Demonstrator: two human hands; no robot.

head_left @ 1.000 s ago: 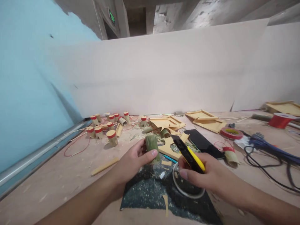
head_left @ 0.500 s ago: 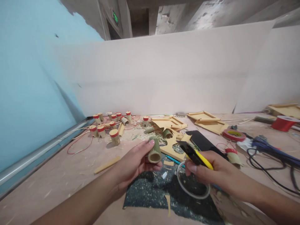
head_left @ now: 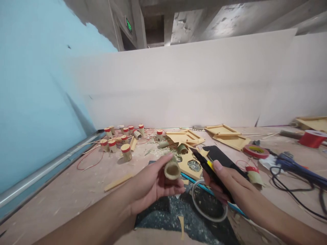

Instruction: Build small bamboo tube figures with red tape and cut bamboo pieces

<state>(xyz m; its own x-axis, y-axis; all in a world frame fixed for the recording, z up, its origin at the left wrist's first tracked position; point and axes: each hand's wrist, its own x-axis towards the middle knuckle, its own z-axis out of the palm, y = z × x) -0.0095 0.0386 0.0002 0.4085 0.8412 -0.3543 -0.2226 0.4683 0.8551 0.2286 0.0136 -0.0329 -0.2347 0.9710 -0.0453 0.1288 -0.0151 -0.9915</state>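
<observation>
My left hand (head_left: 159,177) is closed around a short bamboo tube (head_left: 172,170), its hollow end turned toward me. In my right hand (head_left: 224,180) is a black and yellow utility knife (head_left: 206,165), gripped by its handle with the thumb on top. The knife tip points up and left, apart from the tube. Below both hands lies a dark cutting mat (head_left: 158,217) strewn with shavings. A pale ring of tape (head_left: 195,204) rests on the mat under my right hand.
Several bamboo pieces with red bands (head_left: 126,153) stand at the left. Thin wooden panels (head_left: 185,136) lie behind my hands. A black phone (head_left: 222,158), a red tape roll (head_left: 256,151), a blue tool with a black cord (head_left: 293,168) and a red spool (head_left: 312,139) are on the right.
The tube has tipped so its open end faces me more squarely. My right hand has rolled the knife, so more black handle shows. The view has shifted slightly.
</observation>
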